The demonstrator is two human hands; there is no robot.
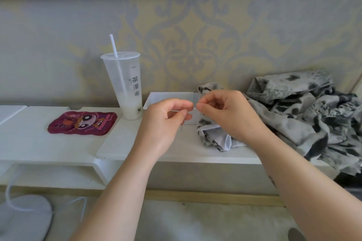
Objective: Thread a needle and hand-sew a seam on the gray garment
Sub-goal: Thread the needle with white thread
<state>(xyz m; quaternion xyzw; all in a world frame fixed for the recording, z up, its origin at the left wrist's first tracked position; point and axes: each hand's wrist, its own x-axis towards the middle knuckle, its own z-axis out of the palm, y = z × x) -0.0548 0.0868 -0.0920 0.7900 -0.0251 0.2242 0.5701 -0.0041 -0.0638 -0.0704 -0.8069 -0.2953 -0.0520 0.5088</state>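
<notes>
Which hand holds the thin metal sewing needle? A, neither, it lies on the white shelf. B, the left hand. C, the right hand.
B: the left hand pinches the thin metal sewing needle, whose point hangs down below its fingers; the right hand only pinches its fingertips together beside the needle's top, on something too fine to see.

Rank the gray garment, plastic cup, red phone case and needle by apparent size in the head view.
1. gray garment
2. plastic cup and red phone case, too alike to split
3. needle
</notes>
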